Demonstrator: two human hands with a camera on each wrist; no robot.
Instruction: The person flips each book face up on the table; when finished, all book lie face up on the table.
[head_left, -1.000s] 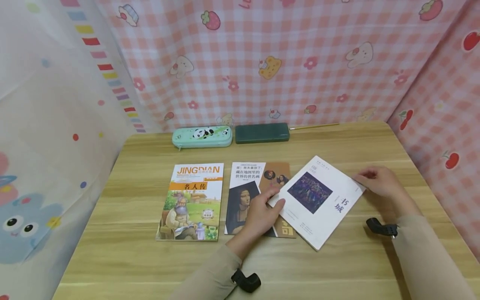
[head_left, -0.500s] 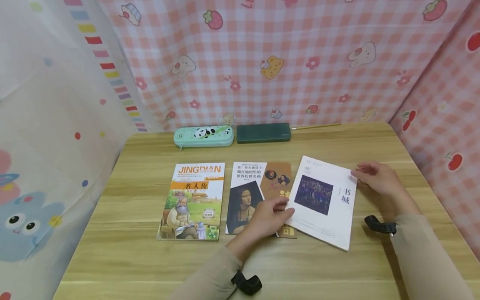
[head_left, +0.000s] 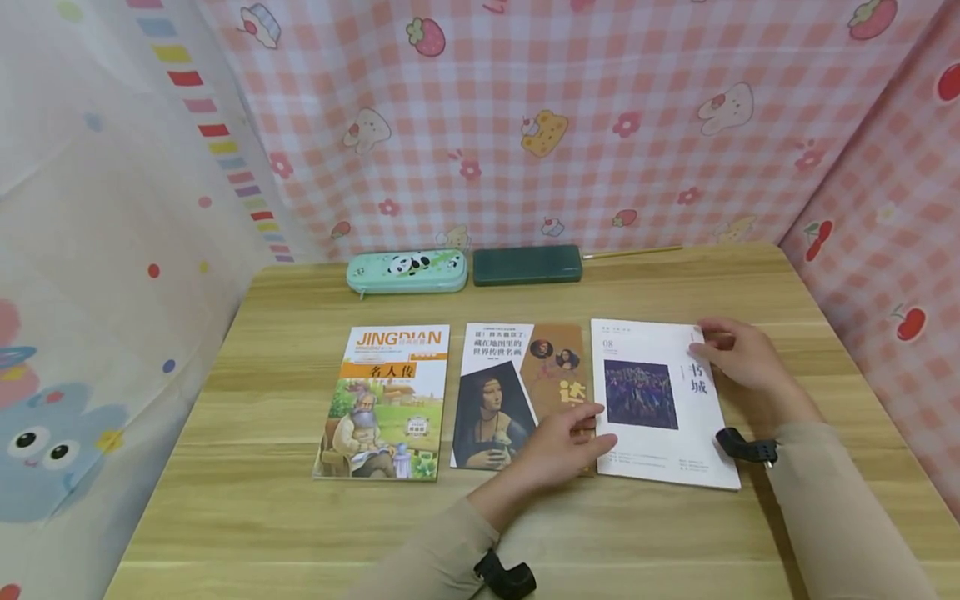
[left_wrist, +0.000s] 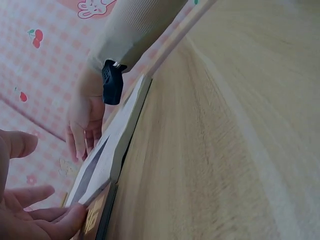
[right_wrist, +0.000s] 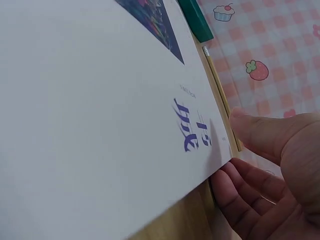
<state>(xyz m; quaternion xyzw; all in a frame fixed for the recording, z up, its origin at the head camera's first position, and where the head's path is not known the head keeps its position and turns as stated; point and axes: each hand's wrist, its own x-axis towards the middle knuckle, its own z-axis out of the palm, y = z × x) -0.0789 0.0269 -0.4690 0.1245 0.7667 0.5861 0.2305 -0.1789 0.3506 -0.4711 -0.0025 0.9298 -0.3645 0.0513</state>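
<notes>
A white book with a dark square picture lies at the right of a row of three books, almost straight. My left hand reaches over the lower right of the brown-and-white book, its fingertips touching the white book's left edge. In the left wrist view, the thumb stands apart from the cover. At the white book's upper right corner is my right hand. The right wrist view has its fingers against the edge, partly below it, and the thumb raised beside the corner.
The leftmost book shows a bearded figure. Along the back of the wooden table lie a mint panda pencil case, a dark green case and a thin pencil. A pink checked cloth hangs behind.
The white book has turned from a diagonal to nearly straight, off the brown-and-white book's cover. My left hand has moved right with its edge; my right hand has shifted slightly left.
</notes>
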